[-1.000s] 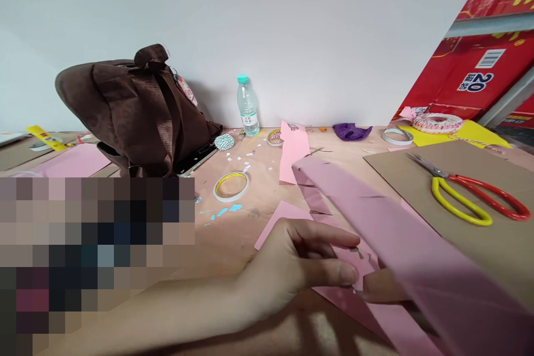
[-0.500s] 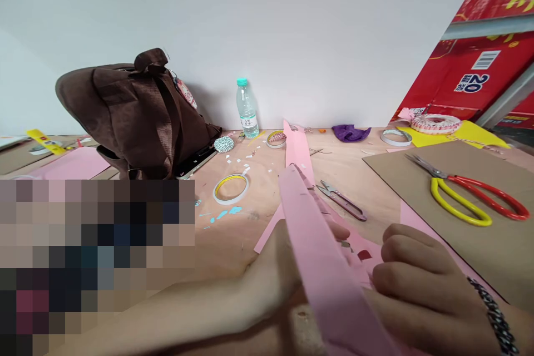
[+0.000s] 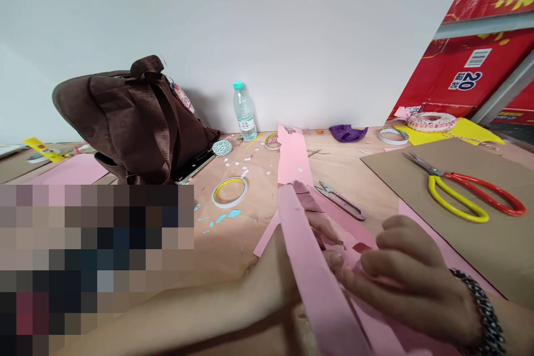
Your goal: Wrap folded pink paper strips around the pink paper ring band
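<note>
Head view: L hand [image 3: 287,272] and R hand [image 3: 403,272] together, pinching pink paper strip [image 3: 311,283]; notch [image 3: 361,247] cut; far end looks uncut; thread snips [image 3: 340,200] on tabletop [image 3: 350,172].

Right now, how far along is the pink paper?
Looks done: one cut pink strip lies flat on the table. In hand: the left hand and right hand grip a second pink strip with a folded flap. Probably left: more work on that strip; the thread snips lie nearby, unheld.
</note>
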Demonstrator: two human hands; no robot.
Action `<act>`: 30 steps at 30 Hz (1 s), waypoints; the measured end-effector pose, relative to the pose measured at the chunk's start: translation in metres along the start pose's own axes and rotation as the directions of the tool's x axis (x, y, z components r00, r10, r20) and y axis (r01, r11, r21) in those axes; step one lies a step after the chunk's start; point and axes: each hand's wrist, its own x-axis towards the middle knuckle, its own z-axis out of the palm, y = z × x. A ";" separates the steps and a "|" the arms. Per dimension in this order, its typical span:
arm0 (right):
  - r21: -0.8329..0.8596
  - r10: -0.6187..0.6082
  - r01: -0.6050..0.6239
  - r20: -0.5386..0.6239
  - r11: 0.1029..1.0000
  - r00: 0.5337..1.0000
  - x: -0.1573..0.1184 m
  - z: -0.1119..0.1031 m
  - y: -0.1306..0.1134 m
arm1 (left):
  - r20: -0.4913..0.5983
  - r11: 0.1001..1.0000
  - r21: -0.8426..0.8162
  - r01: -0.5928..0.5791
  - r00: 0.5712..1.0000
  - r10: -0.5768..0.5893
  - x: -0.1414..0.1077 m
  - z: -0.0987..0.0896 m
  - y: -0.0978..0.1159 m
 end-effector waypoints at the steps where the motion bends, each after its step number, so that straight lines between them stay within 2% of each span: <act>1: 0.061 0.048 -0.044 -0.055 0.997 0.997 0.006 0.000 -0.001 | -0.002 0.999 0.022 -0.030 1.000 0.030 0.000 -0.001 0.001; 3: 0.192 0.202 -0.176 -0.122 0.965 0.972 0.014 0.002 0.002 | 0.003 0.996 0.017 -0.090 0.996 0.090 -0.002 0.000 0.002; 6: 0.376 0.448 -0.378 -0.116 0.846 0.887 0.019 0.004 0.014 | 0.054 0.996 -0.025 -0.087 0.995 0.089 -0.004 0.001 0.000; 8: 0.524 0.598 -0.487 -0.054 0.698 0.799 0.018 0.005 0.022 | 0.062 0.992 0.086 -0.097 0.994 0.092 -0.005 -0.001 -0.003; 10: 0.650 0.716 -0.575 0.068 0.497 0.695 0.016 0.008 0.028 | 0.000 0.926 0.318 -0.205 0.976 0.216 -0.004 -0.006 -0.003; 11: 0.690 0.755 -0.604 0.128 0.398 0.643 0.015 0.009 0.029 | -0.028 0.846 0.445 -0.294 0.940 0.341 -0.004 -0.009 -0.002; 13: 0.731 0.794 -0.632 0.213 0.258 0.570 0.014 0.010 0.029 | 0.011 0.613 0.638 -0.466 0.801 0.598 -0.002 -0.015 0.007; 14: 0.733 0.795 -0.644 0.249 0.218 0.553 0.014 0.010 0.028 | 0.066 0.497 0.693 -0.522 0.732 0.678 -0.002 -0.016 0.013; 15: 0.729 0.785 -0.655 0.282 0.197 0.551 0.015 0.009 0.026 | 0.131 0.404 0.726 -0.556 0.689 0.713 -0.002 -0.016 0.020; 16: 0.725 0.766 -0.664 0.319 0.182 0.558 0.017 0.008 0.024 | 0.186 0.356 0.744 -0.566 0.687 0.703 -0.002 -0.015 0.027; 17: 0.720 0.742 -0.675 0.361 0.163 0.565 0.018 0.007 0.022 | 0.222 0.352 0.751 -0.559 0.715 0.663 -0.002 -0.014 0.033; 18: 0.713 0.720 -0.686 0.400 0.145 0.568 0.020 0.005 0.019 | 0.234 0.385 0.755 -0.531 0.767 0.598 -0.002 -0.011 0.038; 20: 0.692 0.698 -0.711 0.447 0.128 0.560 0.023 0.004 0.012 | 0.228 0.506 0.743 -0.439 0.876 0.425 -0.001 -0.006 0.043; 22: 0.659 0.712 -0.737 0.443 0.153 0.544 0.025 0.005 0.006 | 0.209 0.652 0.685 -0.324 0.945 0.250 0.001 -0.003 0.042; 24: 0.643 0.737 -0.738 0.395 0.204 0.548 0.025 0.007 0.001 | 0.199 0.790 0.568 -0.230 0.970 0.140 0.004 -0.002 0.038; 25: 0.649 0.737 -0.726 0.372 0.229 0.564 0.025 0.008 0.000 | 0.187 0.844 0.498 -0.197 0.975 0.117 0.006 -0.002 0.036; 27: 0.661 0.722 -0.699 0.341 0.271 0.602 0.023 0.010 0.000 | 0.143 0.915 0.366 -0.170 0.982 0.125 0.008 -0.003 0.034; 30: 0.585 0.688 -0.724 0.355 0.365 0.633 0.018 0.011 0.004 | 0.049 0.953 0.230 -0.196 0.981 0.190 0.011 -0.005 0.035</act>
